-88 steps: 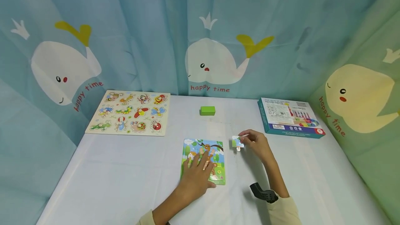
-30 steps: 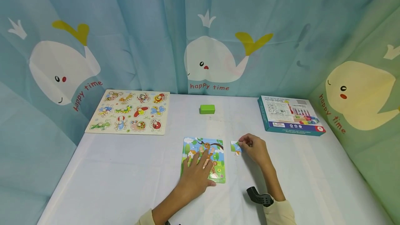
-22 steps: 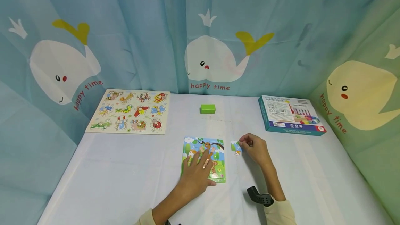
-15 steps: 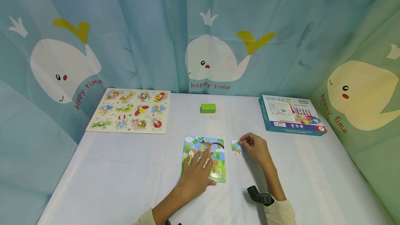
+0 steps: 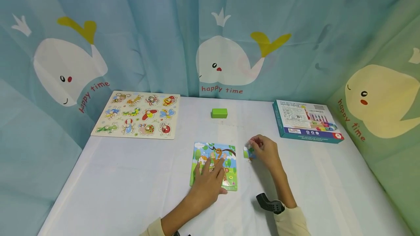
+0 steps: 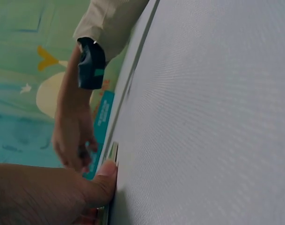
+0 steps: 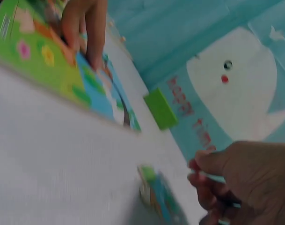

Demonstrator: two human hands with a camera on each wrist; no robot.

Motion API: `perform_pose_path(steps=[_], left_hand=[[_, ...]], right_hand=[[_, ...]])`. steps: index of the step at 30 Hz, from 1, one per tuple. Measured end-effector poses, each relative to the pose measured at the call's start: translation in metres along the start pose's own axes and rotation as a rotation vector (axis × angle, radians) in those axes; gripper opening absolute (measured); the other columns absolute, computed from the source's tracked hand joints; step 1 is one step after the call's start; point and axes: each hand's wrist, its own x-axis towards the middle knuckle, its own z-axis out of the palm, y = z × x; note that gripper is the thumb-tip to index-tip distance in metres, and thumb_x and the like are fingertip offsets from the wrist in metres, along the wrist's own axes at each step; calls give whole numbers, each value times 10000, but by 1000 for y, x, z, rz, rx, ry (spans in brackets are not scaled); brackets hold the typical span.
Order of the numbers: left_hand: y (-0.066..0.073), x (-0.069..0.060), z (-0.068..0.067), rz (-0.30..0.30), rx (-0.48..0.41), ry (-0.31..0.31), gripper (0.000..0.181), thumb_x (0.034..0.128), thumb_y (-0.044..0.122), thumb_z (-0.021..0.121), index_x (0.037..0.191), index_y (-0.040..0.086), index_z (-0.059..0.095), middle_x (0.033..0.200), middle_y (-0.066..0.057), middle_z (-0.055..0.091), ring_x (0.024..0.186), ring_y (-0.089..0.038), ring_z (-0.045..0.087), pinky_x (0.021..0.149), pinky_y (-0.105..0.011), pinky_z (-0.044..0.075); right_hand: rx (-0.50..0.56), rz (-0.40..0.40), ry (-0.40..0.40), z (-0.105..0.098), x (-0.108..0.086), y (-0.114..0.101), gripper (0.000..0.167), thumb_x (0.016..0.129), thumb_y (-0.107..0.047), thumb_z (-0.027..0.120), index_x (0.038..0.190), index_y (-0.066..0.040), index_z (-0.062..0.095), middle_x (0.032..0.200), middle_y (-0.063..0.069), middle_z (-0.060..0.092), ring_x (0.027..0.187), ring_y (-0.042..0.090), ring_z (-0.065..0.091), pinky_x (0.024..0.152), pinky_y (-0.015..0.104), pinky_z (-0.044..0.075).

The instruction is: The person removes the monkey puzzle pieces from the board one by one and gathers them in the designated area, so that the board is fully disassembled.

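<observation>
A small jigsaw picture board (image 5: 232, 163) with an animal scene lies flat on the white table. My left hand (image 5: 208, 183) rests on it with fingers spread; its thumb is at the board's near edge in the left wrist view. To the right lies a blue-and-green jigsaw piece (image 5: 246, 152), also seen in the right wrist view (image 7: 156, 190). My right hand (image 5: 266, 151) is just above it, thumb and forefinger tips together, other fingers curled. In the right wrist view those fingertips (image 7: 198, 165) are apart from the piece, and I see nothing between them.
A green block (image 5: 219, 113) sits beyond the board. At the back left lies a pegged insect puzzle board (image 5: 137, 133). A flat toy box (image 5: 306, 121) lies at the back right. Whale-print curtains (image 5: 157, 39) stand round the table.
Earlier my right hand held the jigsaw piece and brought it slightly nearer. Now the fingertips have moved up off it and the piece lies there. My left hand has stayed on the board.
</observation>
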Motion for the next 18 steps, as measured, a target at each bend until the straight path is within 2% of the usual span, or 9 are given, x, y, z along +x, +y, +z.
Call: perform_pose_path(steps=[2,4,8,11,15,18], left_hand=[[0,0,0,-5,2,-3,568,878,529,594,1270,118,570,1576,-61,342,1343,-430,432,966,-644,432],[0,1,1,-12,-3,-1,565,870,531,603,1264,128,568,1580,-53,335,1345,-422,430,973,-645,425],[0,1,0,-23,1,11,554,851,538,622,1237,145,569,1566,-45,359,1325,-385,447,978,-632,424],[1,0,0,-28,26,12,554,844,550,624,1232,158,573,1564,-31,364,1283,-344,467,973,-613,435],[3,-2,0,-29,58,16,552,843,545,639,1246,174,569,1536,-13,398,1232,-314,475,951,-602,453],[3,-2,1,-25,69,25,543,847,537,647,1246,178,563,1500,-14,435,1214,-313,470,939,-605,457]], right_hand=[[35,-64,-26,4,4,-9,135,941,-143,651,951,-18,701,797,92,659,705,153,524,596,212,425],[63,-142,-86,9,8,-19,129,946,-146,645,959,-35,710,795,66,670,683,122,523,577,212,430],[97,-295,-270,21,18,-36,122,951,-136,633,977,-64,728,832,34,690,670,66,507,579,220,436],[122,-385,-409,31,24,-45,141,960,-122,614,1011,-58,729,903,54,708,709,61,547,630,224,467],[195,-438,-559,41,30,-54,176,975,-87,579,1067,-13,709,925,119,691,736,152,655,662,237,534],[204,-451,-625,46,32,-58,194,987,-76,554,1091,-11,704,916,116,659,739,180,677,680,235,553]])
